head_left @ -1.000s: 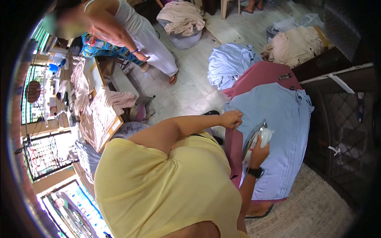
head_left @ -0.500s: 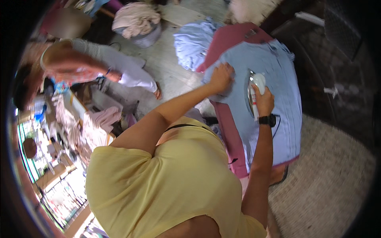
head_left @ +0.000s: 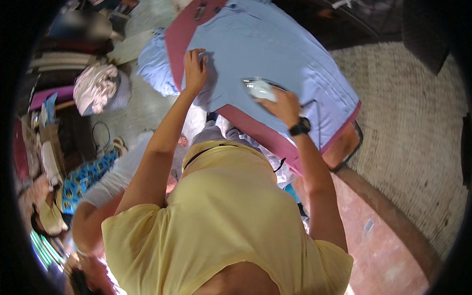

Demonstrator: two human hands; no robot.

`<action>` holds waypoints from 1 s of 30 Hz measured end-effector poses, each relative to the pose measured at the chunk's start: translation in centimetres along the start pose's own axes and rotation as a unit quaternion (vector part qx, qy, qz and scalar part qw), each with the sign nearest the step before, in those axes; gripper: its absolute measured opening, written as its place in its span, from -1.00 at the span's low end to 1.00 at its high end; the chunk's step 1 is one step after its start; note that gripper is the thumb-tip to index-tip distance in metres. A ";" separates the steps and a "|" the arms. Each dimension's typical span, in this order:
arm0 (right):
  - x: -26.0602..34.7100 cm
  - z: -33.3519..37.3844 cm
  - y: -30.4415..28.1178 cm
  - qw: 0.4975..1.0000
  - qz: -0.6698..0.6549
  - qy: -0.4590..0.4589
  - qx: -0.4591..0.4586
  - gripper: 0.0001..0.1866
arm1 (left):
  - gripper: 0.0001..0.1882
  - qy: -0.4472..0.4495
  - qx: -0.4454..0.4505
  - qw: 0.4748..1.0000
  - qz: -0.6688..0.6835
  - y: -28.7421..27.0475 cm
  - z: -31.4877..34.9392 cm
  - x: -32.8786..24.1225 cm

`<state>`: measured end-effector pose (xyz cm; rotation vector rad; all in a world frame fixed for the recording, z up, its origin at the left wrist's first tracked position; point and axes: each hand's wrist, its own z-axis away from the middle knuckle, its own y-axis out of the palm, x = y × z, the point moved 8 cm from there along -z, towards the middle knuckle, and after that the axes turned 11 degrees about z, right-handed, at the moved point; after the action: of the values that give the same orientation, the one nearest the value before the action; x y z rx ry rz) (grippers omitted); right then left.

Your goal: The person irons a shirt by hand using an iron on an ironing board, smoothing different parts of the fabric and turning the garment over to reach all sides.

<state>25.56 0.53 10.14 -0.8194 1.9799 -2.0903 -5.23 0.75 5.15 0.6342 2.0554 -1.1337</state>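
A light blue garment point(head_left: 250, 42) lies spread over a dark pink padded ironing board point(head_left: 179, 42). My right hand point(head_left: 284, 107) is wrapped round the handle of a white clothes iron point(head_left: 260, 90). The iron rests on the garment with its tip toward the left. A dark cord shows beside my right wrist, which wears a black watch point(head_left: 300, 127). At the garment's left edge, my left hand point(head_left: 195, 73) lies with its fingers apart and casts a shadow on the cloth.
A heap of light blue cloth point(head_left: 156, 66) lies left of the board. Further left stands a grey tub point(head_left: 121, 91) with pale pink cloth piled in it. Another person in a white garment point(head_left: 125, 167) is close at my left. Woven matting point(head_left: 398, 128) covers the right side.
My view has turned, so the board sits further left. The iron's tip, which pointed away from me, now points left. My left hand's fingers have spread. The other person appears nearer to me.
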 end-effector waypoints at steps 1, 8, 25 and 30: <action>2.0 -0.6 0.1 1.000 -0.011 -0.002 0.008 -0.37 | -0.68 0.016 0.018 0.998 0.055 0.8 0.4 -0.7; 0.2 -2.6 -1.0 0.996 0.054 0.065 0.001 -0.34 | -0.53 0.085 0.107 0.989 -0.047 4.0 0.9 -1.9; 8.2 -18.6 1.9 0.996 0.059 -0.053 0.028 -0.24 | -0.65 -0.040 0.006 0.998 -0.051 -2.7 2.5 4.6; 12.7 -20.9 3.7 0.991 0.076 -0.097 0.050 -0.25 | -0.71 -0.187 -0.066 0.977 0.080 -6.3 3.5 8.2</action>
<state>3.94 12.61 10.60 -0.7937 1.7640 -1.9286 -13.68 -4.72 0.83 0.4688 1.7089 -0.9345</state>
